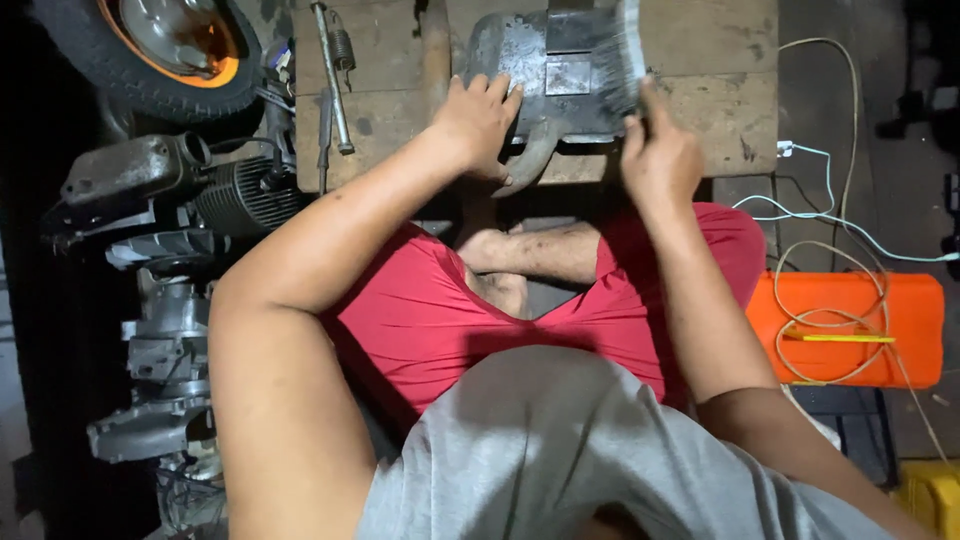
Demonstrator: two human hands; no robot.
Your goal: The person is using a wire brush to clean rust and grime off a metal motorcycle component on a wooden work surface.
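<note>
The grey metal casing [560,75] lies on the wooden bench [720,110], at its near edge, just ahead of my knees. My left hand [478,120] rests flat on the casing's left side, fingers [490,90] spread apart. My right hand [658,150] has its fingers clamped on a brush [628,50], bristles touching the casing's right side. A metal rod [332,80] lies on the bench to the left. Beside the bench: an engine [180,190] and a tyre [150,50]. To the right, an orange case [900,330] with cables [830,190].
</note>
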